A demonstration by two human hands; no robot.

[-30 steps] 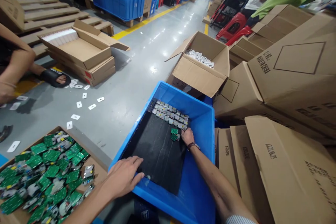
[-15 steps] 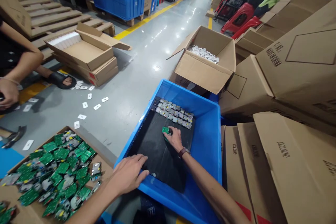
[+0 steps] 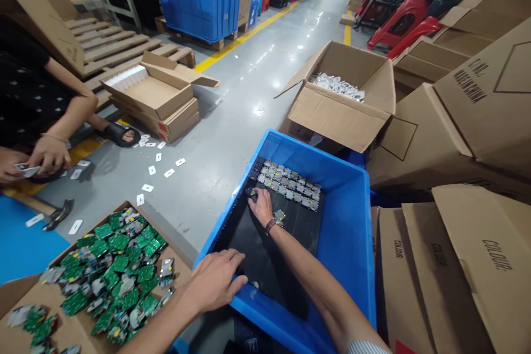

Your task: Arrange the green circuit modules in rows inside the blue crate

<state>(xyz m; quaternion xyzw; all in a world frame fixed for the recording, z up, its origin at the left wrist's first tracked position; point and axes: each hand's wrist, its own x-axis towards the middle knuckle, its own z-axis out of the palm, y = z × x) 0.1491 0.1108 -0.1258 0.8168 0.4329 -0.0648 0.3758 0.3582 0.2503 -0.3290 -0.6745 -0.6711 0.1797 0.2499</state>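
Inside the blue bin (image 3: 357,243), my right hand (image 3: 262,209) reaches to the left side of a black sheet (image 3: 286,276). Its fingers are closed on a small dark piece, apparently a circuit board (image 3: 251,193), mostly hidden by the fingertips. Just beyond it, rows of grey circuit boards (image 3: 290,181) lie side by side at the sheet's far end. A single grey board (image 3: 279,215) rests beside my right wrist. My left hand (image 3: 218,279) lies over the bin's near left rim, fingers stretched out and holding nothing.
At lower left, an open carton (image 3: 182,265) holds a heap of green circuit boards (image 3: 120,271). White plates (image 3: 151,170) and a hammer (image 3: 60,215) lie near a seated person (image 3: 50,121). An open box of white parts (image 3: 340,121) stands beyond the bin; cartons (image 3: 477,243) crowd the right.
My right hand has moved left and farther along the sheet, toward the row's left end. The green board's face no longer shows; a grey board now lies by the wrist. My left hand stays on the rim.
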